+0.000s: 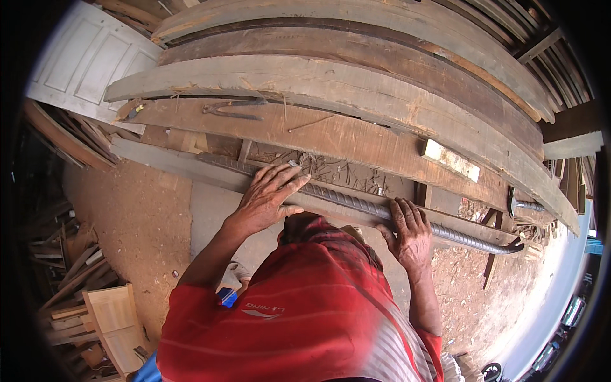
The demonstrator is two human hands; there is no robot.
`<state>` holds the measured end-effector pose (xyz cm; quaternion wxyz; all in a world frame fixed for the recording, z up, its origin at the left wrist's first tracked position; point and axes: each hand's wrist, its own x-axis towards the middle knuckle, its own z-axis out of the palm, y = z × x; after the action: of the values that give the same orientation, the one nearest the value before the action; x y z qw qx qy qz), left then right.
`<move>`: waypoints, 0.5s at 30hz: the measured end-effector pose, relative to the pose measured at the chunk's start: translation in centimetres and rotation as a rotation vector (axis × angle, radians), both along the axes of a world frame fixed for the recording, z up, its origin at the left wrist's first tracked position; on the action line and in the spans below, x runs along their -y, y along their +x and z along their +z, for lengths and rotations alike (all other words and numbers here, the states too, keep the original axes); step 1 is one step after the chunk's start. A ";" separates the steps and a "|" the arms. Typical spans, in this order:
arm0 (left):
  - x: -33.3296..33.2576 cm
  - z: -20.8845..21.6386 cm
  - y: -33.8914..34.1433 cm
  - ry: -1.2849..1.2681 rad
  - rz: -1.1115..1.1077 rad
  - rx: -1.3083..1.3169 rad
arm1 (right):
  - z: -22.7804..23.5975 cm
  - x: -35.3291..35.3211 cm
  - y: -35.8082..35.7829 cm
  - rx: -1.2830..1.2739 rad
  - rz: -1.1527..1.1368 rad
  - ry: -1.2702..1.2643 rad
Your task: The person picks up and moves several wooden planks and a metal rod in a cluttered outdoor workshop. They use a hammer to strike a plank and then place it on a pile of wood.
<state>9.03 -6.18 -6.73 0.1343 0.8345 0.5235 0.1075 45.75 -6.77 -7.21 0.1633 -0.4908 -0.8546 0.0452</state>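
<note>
A ribbed steel pry bar (347, 198) with a forked, bent right end lies along the narrow near plank (159, 158). My left hand (272, 194) rests at the bar's left part, fingers stretched forward, thumb apart; it hides that part of the bar. Across the bar's middle lies my right hand (410, 234), fingers stretched over it and thumb spread to the near side. Neither hand wraps round the bar. Just beyond the hands, many bent nails (344, 175) lie in a gap between the planks.
Thick beams (331, 76) span the far side. On the nearest beam lie pincers (235, 109), a loose nail (310, 123) and a pale wood block (450, 160). A hammer (527, 205) is at right. Scrap wood (73, 274) and a panel (114, 318) stand left; a white door (89, 60) leans far left.
</note>
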 end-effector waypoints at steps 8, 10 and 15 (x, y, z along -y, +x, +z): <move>-2.4 0.7 0.1 -0.187 0.123 0.234 | -2.6 -0.5 -0.3 -0.015 -0.039 0.169; -4.6 1.6 0.5 -0.196 0.187 0.291 | -2.8 -0.5 -0.4 -0.014 -0.045 0.181; -11.4 -3.6 0.2 -0.067 0.112 -0.037 | -2.7 -0.2 -0.5 -0.024 -0.062 0.198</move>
<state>9.27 5.18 -10.36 0.1465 0.8009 0.5749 0.0818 45.21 -6.58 -9.90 0.2225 -0.4978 -0.8374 -0.0386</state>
